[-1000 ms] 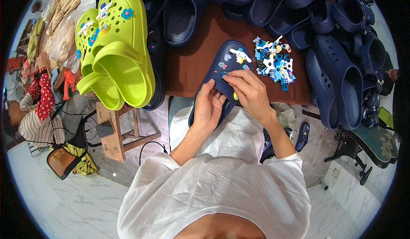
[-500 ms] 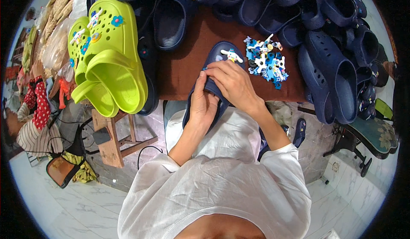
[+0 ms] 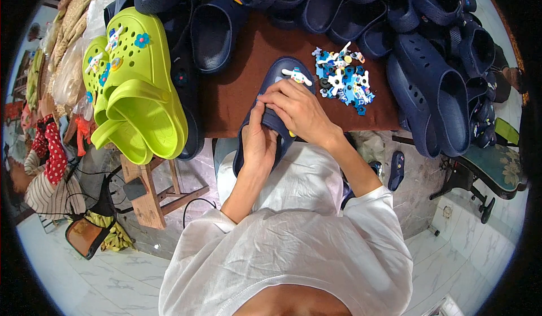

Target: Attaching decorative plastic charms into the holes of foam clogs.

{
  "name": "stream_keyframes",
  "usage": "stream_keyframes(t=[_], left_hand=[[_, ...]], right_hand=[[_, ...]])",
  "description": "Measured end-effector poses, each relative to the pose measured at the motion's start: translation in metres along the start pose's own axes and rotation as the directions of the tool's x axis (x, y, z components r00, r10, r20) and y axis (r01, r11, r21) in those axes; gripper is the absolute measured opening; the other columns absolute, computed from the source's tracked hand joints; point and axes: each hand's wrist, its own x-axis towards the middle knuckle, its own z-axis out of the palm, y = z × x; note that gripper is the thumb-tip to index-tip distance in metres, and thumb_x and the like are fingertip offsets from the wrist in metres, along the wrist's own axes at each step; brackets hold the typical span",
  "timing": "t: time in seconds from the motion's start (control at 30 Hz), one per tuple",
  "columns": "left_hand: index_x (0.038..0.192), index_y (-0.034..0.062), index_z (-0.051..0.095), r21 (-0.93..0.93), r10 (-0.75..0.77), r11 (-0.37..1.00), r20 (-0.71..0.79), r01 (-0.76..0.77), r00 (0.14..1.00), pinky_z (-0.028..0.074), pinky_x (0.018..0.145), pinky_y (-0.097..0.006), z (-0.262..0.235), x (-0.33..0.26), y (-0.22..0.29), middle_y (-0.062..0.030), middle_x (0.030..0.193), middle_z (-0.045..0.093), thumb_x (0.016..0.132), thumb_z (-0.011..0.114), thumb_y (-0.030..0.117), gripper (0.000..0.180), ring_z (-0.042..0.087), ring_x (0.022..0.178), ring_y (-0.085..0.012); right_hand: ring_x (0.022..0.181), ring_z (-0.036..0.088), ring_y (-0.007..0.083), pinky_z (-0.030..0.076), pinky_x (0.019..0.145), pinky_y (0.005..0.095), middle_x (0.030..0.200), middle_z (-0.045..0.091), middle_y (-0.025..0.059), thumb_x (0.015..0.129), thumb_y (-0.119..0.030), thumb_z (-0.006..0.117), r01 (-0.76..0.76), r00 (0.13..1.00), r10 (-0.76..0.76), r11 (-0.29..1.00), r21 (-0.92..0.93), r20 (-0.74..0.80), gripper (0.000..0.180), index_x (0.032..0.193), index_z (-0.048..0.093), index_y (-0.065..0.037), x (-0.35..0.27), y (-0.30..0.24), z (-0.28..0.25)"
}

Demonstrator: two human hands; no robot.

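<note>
A navy clog (image 3: 274, 73) lies at the table's front edge, its toe away from me and its heel over my lap. My left hand (image 3: 258, 149) grips it, with fingers inside the opening and the thumb against the upper. Over the upper, my right hand (image 3: 302, 112) has its fingertips pinched together beside the left thumb; whatever they hold is hidden. A white, long-eared character charm (image 3: 297, 76) sits on the toe. To the right of the clog lies a pile of loose blue, white and black charms (image 3: 345, 82).
Lime-green clogs (image 3: 148, 56) with charms stand at the left on the brown-covered table (image 3: 254, 45). Many navy clogs (image 3: 213, 36) line its back, and more navy clogs (image 3: 420, 90) are stacked at the right. A wooden stool (image 3: 145, 203) stands below on the left.
The view has shifted slightly, so the table's things appear a little further left. Both hands remain on the navy clog, the right fingertips still pinched at its upper.
</note>
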Motion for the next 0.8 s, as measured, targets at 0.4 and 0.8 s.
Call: stream_keyframes(t=[0.4, 0.8], left_hand=[[0.120, 0.0060, 0.055, 0.104, -0.033, 0.994, -0.036, 0.036, 0.999, 0.046, 0.099, -0.036, -0.007, 0.004, -0.002, -0.0046, 0.120, 0.062, 0.097, 0.058, 0.028, 0.032, 0.059, 0.112, -0.0158], [0.116, -0.0007, 0.057, 0.123, 0.044, 0.992, -0.058, -0.037, 0.997, 0.049, 0.090, -0.033, -0.002, 0.000, -0.005, -0.0076, 0.112, 0.061, 0.100, 0.053, 0.035, 0.039, 0.059, 0.103, -0.0139]], right_hand=[[0.090, 0.061, 0.0284, 0.048, 0.084, 0.0403, 0.095, 0.060, 0.0083, 0.084, -0.006, 0.065, -0.044, 0.996, 0.045, 0.999, -0.022, 0.072, 0.018, 0.101, 0.066, -0.003, 0.003, 0.001, -0.001], [0.089, 0.059, 0.0283, 0.046, 0.080, 0.0398, 0.091, 0.057, 0.0106, 0.081, -0.006, 0.060, -0.115, 0.981, 0.107, 0.992, 0.042, 0.165, 0.018, 0.095, 0.070, 0.000, 0.009, 0.002, -0.009]])
